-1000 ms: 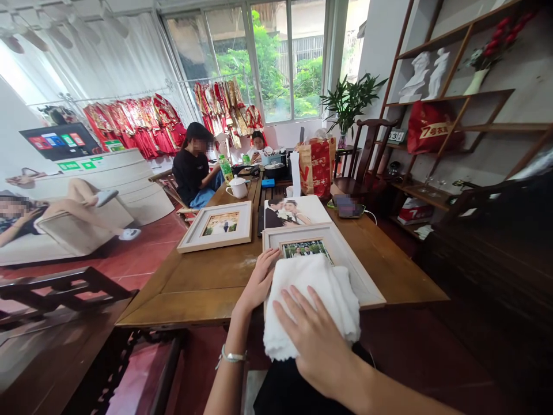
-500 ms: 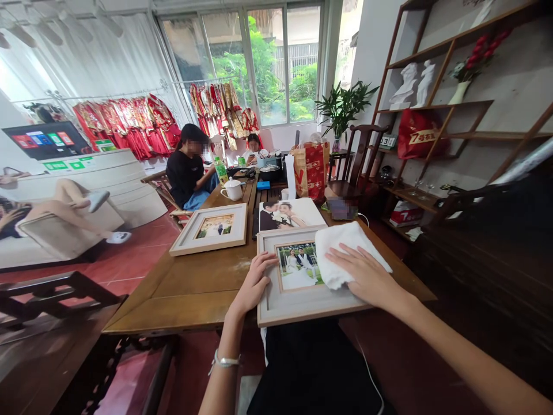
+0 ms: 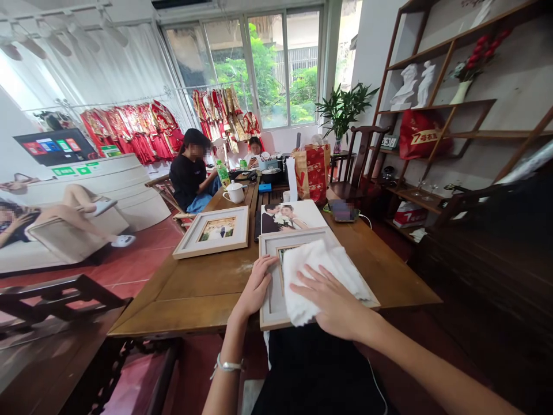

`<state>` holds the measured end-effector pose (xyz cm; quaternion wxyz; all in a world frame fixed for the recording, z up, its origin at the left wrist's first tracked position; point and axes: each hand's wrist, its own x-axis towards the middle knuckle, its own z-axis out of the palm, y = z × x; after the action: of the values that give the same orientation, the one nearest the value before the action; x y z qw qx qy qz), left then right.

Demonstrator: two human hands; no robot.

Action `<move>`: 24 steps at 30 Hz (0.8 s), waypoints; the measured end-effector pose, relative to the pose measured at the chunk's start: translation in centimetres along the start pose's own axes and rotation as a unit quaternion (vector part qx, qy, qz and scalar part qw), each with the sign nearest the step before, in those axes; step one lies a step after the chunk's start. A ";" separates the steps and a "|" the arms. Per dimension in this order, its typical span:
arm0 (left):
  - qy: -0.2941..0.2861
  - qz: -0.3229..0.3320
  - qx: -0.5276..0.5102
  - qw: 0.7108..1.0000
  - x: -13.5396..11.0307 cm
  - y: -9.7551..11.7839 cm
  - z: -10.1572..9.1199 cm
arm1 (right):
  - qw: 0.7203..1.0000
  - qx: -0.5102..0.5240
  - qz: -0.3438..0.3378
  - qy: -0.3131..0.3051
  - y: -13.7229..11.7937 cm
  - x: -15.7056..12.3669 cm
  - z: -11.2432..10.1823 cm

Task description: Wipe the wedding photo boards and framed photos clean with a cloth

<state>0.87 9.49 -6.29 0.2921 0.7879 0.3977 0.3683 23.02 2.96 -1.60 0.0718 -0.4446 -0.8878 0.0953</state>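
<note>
A picture frame (image 3: 270, 314) with a pale wooden rim lies at the table's near edge, slightly overhanging it. My left hand (image 3: 258, 282) grips its left rim, fingers bent over the edge. Spread flat on a white cloth (image 3: 298, 262), my right hand (image 3: 326, 297) presses it against the front of the frame. The cloth hides most of the photo inside. Behind lies an unframed wedding picture (image 3: 298, 218) of a couple, partly overlapped by the frame. A second picture frame (image 3: 190, 248) with a similar rim rests farther left.
On the wooden table (image 3: 181, 294) stand a white lidded cup (image 3: 234, 193), a green-labelled bottle (image 3: 223, 174), a red paper bag (image 3: 311, 173) and a phone (image 3: 343, 211). A person in black (image 3: 190, 173) sits at the left side. Shelves (image 3: 432, 109) rise at right.
My right hand has slid the white cloth left and towards me across the frame, covering most of the photo that showed before. My left hand stays at the left rim.
</note>
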 end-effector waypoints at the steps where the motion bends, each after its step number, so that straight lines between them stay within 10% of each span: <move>1: 0.000 0.000 -0.002 1.000 0.0 0.0 0.0 | 1.000 0.001 0.005 -0.002 0.1 -1.3 -0.1; 10: 0.012 -0.007 -0.012 1.000 -0.1 -0.2 0.1 | 0.986 -0.063 0.141 0.069 1.1 -1.5 0.5; 16: 0.027 -0.017 -0.018 0.999 -0.2 -0.3 0.2 | 0.995 0.055 0.001 0.085 -3.1 1.8 1.6; 24: 0.016 0.014 -0.019 1.000 0.0 -0.7 0.3 | 0.995 0.069 -0.071 0.014 -3.1 -0.4 -1.2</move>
<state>0.80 9.80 -7.01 0.2955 0.7814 0.3845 0.3927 21.12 0.92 0.26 0.1213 -0.3759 -0.9072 0.1449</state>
